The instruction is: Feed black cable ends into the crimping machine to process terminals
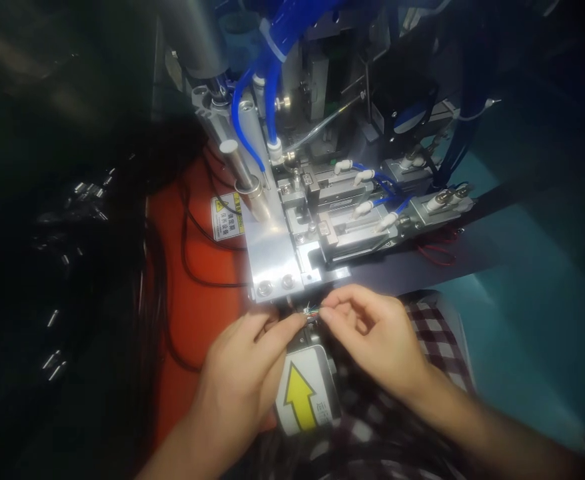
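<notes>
Thin coloured wires (313, 311), green and red among them, stretch between my two hands just below the front of a metal machine head (275, 263). My left hand (252, 360) pinches them near their white end with thumb and forefinger. From the other side, my right hand (372, 327) grips the same wires between thumb and fingertips. Whatever lies inside the curled left fingers is hidden. Under the hands sits a white plate with a yellow arrow (300, 393), pointing toward the machine.
Pneumatic cylinders (357, 230) with white fittings and blue air hoses (272, 87) fill the machine's right and top. Black cables (185, 267) run over an orange surface (172, 333) bearing a warning label (227, 217). At the left lies a dark heap with shiny ends (92, 190). Checkered cloth (435, 333) shows below.
</notes>
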